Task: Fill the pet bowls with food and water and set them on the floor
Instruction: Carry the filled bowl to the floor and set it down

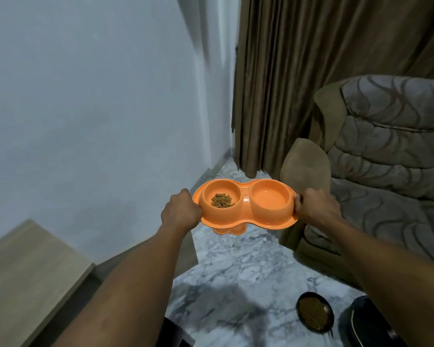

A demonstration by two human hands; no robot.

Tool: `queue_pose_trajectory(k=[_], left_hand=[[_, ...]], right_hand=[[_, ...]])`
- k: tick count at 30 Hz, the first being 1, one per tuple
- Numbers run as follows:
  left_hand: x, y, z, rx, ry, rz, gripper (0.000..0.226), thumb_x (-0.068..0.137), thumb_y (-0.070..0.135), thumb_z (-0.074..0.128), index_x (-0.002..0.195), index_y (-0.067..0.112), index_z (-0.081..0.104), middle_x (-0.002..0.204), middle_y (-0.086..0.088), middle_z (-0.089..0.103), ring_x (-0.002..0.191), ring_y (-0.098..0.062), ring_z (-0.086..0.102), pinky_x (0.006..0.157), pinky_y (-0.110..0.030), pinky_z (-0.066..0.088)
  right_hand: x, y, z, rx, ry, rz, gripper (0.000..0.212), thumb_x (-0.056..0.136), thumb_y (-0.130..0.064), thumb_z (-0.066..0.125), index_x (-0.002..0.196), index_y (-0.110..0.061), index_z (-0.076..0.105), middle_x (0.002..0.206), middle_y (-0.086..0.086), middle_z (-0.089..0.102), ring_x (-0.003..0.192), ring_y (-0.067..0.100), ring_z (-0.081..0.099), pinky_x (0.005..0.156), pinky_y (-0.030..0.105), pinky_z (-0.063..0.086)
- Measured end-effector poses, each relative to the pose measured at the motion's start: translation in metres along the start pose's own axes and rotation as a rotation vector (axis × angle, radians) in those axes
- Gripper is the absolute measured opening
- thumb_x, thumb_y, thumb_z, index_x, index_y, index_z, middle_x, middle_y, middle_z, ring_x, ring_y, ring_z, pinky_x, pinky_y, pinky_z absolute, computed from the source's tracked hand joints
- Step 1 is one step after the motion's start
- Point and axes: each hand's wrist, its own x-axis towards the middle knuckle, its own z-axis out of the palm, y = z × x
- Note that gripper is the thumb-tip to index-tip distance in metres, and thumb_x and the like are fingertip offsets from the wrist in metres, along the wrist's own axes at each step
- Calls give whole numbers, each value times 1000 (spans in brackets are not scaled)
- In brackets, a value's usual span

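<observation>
Orange double pet bowl [246,222], kibble [222,200] in its left well, gripped at both ends by hands [181,213] [315,209].

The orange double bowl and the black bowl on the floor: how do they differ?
The orange double bowl is held up by the left hand and right hand; the black bowl sits on the marble floor. The orange one has two wells, the black bowl one. The orange one's kibble is a small heap in one well; the black bowl's covers most of its bottom. Both hold brown kibble.
</observation>
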Motion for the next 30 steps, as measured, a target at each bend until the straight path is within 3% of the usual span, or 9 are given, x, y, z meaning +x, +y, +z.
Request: queue_pose_trajectory(k=[9, 16, 22, 26, 30], left_hand=[[109, 37, 52, 5, -52, 26, 13, 85, 20, 50, 97, 17, 51, 91, -5, 57, 80, -27, 58, 68, -38, 51], [184, 50, 81, 16, -92, 36, 11, 87, 22, 48, 97, 16, 50, 91, -7, 56, 80, -30, 58, 66, -37, 49], [237, 58, 123, 13, -87, 4, 13, 92, 25, 48, 100, 15, 50, 93, -9, 61, 83, -31, 61, 73, -43, 56], [264, 51, 165, 13, -97, -77, 12, 92, 23, 47, 99, 14, 47, 89, -6, 53, 86, -33, 58, 69, -38, 49], [299, 43, 226, 4, -142, -189, 10, 88, 17, 46, 97, 13, 47, 85, -6, 50, 78, -30, 52, 67, -38, 43]], right_hand=[[93, 8, 34, -34, -11, 52, 43, 102, -44, 39, 80, -17, 65, 79, 10, 67, 77, 33, 66, 73, 43, 57], [164, 4, 64, -8, -17, 67, 44, 101, -43, 39, 80, -14, 65, 81, 14, 67, 76, 36, 65, 66, 39, 52], [230, 8, 117, 42, -35, 91, 59, 92, -57, 23, 78, -15, 61, 78, 14, 69, 72, 37, 65, 68, 44, 56], [267, 4, 154, 46, -74, 25, 41, 102, -41, 40, 82, -13, 62, 87, 22, 70, 81, 45, 66, 67, 41, 46], [303, 12, 222, 15, -98, 3, 38, 102, -39, 42, 89, -12, 65, 91, 21, 71, 84, 43, 68, 67, 41, 47]])
